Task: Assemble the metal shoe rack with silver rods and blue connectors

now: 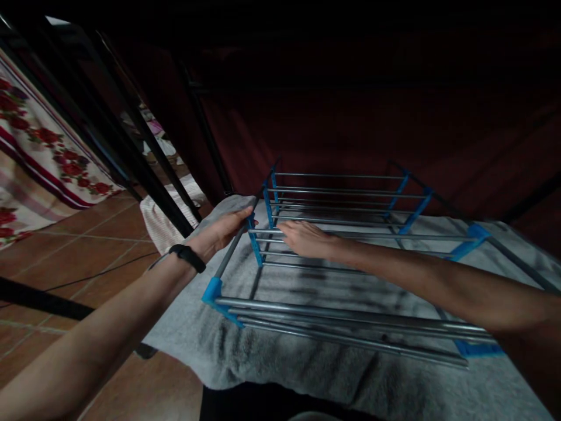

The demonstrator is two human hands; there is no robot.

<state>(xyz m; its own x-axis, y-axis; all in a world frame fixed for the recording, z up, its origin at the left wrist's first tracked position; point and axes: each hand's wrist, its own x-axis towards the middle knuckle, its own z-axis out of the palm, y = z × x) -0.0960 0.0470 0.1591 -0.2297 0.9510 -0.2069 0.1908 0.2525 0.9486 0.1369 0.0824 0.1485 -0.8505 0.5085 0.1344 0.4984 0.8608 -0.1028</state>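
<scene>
A rack of grey metal tubes [350,314] with blue plastic connectors [213,290] lies on a grey towel [280,356]. My left hand [228,227] is closed around the left side tube, at a blue connector in the middle of the rack. Just right of it, my right hand [304,238] is closed over the left end of a cross tube [385,236]; its fingertips are partly hidden. My right forearm crosses over the rack's right side. Along the near edge, the lowest tube [359,343] has its right end showing outside the blue connector [480,349].
Dark red cloth [350,128] hangs behind the rack. Black metal bars [109,123] stand at the left, beside a floral cloth [56,146]. A white cloth [160,219] and a thin cable [100,273] are over the tiled floor [109,245].
</scene>
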